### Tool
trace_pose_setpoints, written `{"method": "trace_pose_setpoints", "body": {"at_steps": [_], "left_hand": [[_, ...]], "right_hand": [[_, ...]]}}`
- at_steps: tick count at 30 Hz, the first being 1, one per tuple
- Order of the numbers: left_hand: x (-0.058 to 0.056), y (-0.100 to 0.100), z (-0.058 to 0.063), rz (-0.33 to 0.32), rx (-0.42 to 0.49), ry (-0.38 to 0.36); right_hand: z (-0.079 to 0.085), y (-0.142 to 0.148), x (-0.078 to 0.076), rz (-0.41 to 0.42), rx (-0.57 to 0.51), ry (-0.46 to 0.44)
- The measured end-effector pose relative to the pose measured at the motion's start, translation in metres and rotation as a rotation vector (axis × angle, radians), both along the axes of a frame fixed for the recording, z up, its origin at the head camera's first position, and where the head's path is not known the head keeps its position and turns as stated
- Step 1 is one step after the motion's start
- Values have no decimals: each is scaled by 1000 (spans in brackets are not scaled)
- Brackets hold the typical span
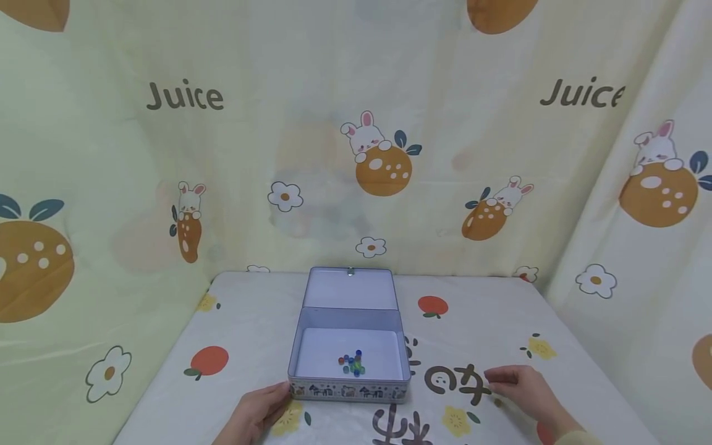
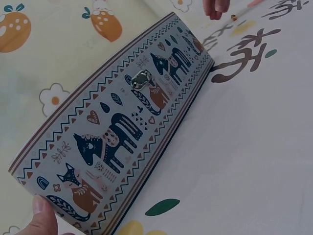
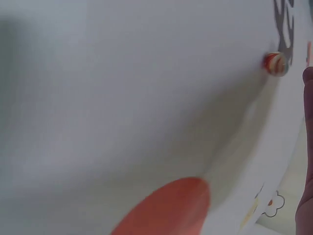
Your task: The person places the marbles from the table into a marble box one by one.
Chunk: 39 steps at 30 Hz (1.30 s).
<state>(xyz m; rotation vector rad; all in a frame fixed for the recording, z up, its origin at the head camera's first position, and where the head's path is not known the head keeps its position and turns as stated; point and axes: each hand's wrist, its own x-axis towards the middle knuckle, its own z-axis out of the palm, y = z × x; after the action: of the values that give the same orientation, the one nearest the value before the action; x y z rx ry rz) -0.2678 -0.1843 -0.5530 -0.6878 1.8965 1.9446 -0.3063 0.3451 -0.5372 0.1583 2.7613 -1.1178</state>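
Observation:
An uncovered tin box (image 1: 349, 389) with a folk-animal pattern stands on the table, its hinged lid (image 1: 350, 288) tipped back. Several glass marbles (image 1: 354, 363), mostly blue and green with one orange, lie inside. At the front left corner my left hand (image 1: 257, 413) holds the tin; its thumb (image 2: 41, 220) is against the corner in the left wrist view. To the right of the tin, my right hand (image 1: 523, 391) is over the cloth, fingers loosely bent and free of anything. Just below its fingertips, a red-and-white swirled marble (image 3: 277, 64) rests on the cloth.
A printed tablecloth (image 1: 250, 334) with fruit, flowers and dark lettering covers the table. Patterned curtains (image 1: 311, 123) hang behind it and on both sides. A metal clasp (image 2: 141, 80) sticks out from the tin's front.

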Motion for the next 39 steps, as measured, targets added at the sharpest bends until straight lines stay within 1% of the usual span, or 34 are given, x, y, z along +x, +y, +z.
{"method": "trace_pose_setpoints", "body": {"at_steps": [5, 7, 9, 14, 19, 23, 26, 29, 31, 33, 36, 39], "left_hand": [[0, 0, -1, 8, 5, 1], [0, 0, -1, 9, 7, 7], [1, 0, 0, 8, 14, 12], [2, -1, 3, 8, 27, 11], [0, 1, 2, 19, 7, -8], [0, 2, 2, 18, -4, -11], [0, 2, 3, 15, -4, -8], [0, 1, 3, 13, -1, -3], [0, 1, 2, 13, 1, -1], [0, 1, 2, 15, 1, -2], [-1, 1, 0, 17, -6, -4], [-1, 1, -1, 25, -10, -7]], "right_hand": [[-8, 5, 6, -53, -1, -96], [-11, 6, 8, -65, -17, -129], [-14, 7, 9, -70, -25, -146], [-18, 5, 8, -72, -13, -148], [-21, 5, 7, -62, 16, -140], [-21, 5, 7, -60, 17, -137], [-19, 4, 8, -71, 1, -138], [-16, 4, 9, -88, -45, -142], [-12, 3, 9, -90, -81, -127], [-6, 1, 8, -82, -122, -91], [3, -6, 6, -32, -151, 5], [13, -17, 2, 20, -176, 72]]}}
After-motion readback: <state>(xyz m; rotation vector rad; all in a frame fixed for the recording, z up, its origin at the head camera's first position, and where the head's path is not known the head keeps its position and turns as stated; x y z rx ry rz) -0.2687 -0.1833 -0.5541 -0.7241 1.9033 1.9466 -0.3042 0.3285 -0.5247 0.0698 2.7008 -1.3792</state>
